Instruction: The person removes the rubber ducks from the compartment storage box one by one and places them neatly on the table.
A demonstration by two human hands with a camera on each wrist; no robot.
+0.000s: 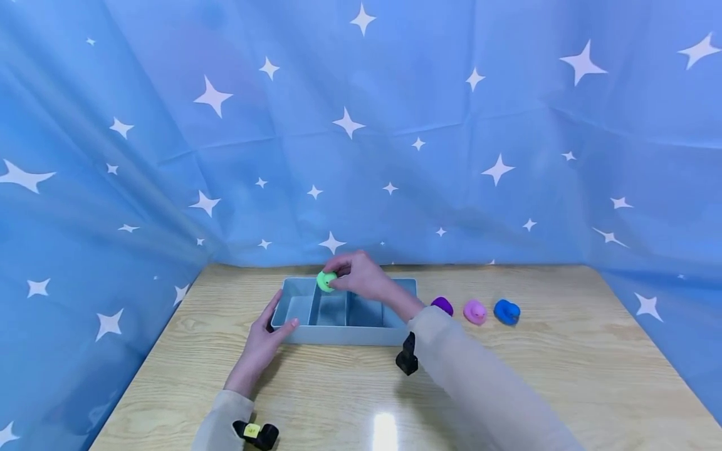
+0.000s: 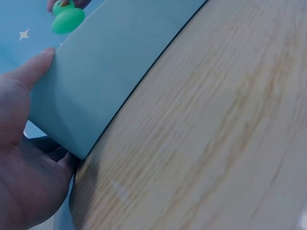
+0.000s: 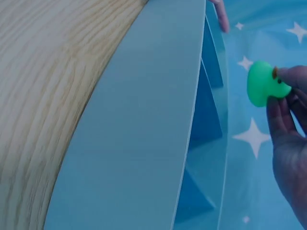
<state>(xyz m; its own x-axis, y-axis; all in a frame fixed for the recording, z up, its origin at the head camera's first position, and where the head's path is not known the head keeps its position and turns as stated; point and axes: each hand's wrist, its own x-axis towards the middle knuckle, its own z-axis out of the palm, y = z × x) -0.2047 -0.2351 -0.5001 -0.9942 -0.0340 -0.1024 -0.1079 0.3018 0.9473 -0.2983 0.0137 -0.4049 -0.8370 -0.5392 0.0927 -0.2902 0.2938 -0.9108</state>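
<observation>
A light blue divided box point(image 1: 350, 336) stands on the table. My left hand point(image 1: 265, 338) grips its left end, the thumb at the front rim and the fingers along the left side; in the left wrist view they go partly out of sight behind the corner. Above the second compartment from the left, near the back rim, my right hand point(image 1: 361, 275) pinches a green rubber duck point(image 3: 261, 86) between thumb and fingers. The compartments that show hold nothing; my right forearm covers part of the right one.
Right of the box sit a purple rubber duck point(image 1: 442, 305), partly hidden by my sleeve, a pink rubber duck point(image 1: 475, 312) and a blue rubber duck point(image 1: 506, 312). A blue curtain point(image 1: 395, 156) with white stars hangs behind the wooden table point(image 1: 338, 388).
</observation>
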